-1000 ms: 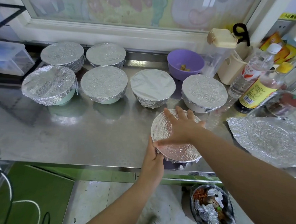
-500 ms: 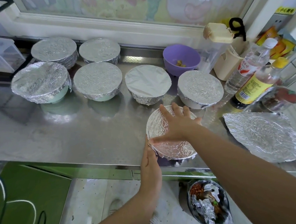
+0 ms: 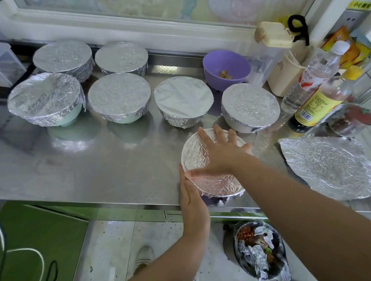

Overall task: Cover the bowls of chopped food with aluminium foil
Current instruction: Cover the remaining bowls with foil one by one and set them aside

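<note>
Item: front bowl [image 3: 216, 200], near edge of bench [image 3: 90, 166], capped w/ foil [image 3: 196, 151]. R hand [image 3: 221, 151] laid flat on top, fingers spread, nothing gripped, prob. so the cap is pinned. L hand [image 3: 194, 198] set straight-fingered against the bowl's side, likely so the skirt is pressed in. Six wrapped bowls [image 3: 119, 96] ranked behind; purple bowl [image 3: 226, 66] uncovered; spare foil sheet [image 3: 329, 168] laid at right. Surface steel; window [image 3: 146, 1] behind, bottles [image 3: 314, 101] at right
</note>
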`<state>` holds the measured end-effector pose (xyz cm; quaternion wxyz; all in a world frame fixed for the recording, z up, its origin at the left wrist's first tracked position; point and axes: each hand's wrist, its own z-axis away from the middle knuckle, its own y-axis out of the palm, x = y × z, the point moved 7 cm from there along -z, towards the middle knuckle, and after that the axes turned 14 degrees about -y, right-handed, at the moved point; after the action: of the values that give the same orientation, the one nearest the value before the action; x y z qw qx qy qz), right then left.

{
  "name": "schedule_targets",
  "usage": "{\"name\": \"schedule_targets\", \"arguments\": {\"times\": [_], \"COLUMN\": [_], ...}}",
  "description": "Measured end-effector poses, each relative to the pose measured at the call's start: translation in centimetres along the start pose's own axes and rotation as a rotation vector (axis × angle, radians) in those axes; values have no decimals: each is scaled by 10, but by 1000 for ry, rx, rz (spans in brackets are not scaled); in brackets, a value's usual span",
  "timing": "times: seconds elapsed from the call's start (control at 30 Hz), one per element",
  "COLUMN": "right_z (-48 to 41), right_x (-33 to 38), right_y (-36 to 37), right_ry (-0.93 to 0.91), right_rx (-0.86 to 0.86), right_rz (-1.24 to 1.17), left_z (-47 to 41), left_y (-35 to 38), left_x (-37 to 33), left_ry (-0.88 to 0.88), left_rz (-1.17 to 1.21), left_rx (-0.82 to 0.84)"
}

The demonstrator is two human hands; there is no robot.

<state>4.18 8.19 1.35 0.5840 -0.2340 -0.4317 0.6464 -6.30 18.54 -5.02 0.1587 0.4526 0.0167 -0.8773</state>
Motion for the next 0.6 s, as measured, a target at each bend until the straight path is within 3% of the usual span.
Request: {"name": "schedule_targets", "arguments": {"times": [0.23,0.4,0.5,0.6], "right_z": [0,1,4,2], "right_x": [1,1,3,-4], "right_y": [1,5,8,4], "right_ry": [5,79,144,159], "right_rx": [-9,-47,-38,-18], "right_rz": [4,-48,-107,-173], "left_z": [1,-15,-37,-48], "left_y": [3,-16,-33,-22], "left_x": [5,-5,-26,-43], "left_ry": [-86,-55,-47,-96], "left_rz": [-6,-86,-19,86], "left_rx": [-20,92,64,159]}}
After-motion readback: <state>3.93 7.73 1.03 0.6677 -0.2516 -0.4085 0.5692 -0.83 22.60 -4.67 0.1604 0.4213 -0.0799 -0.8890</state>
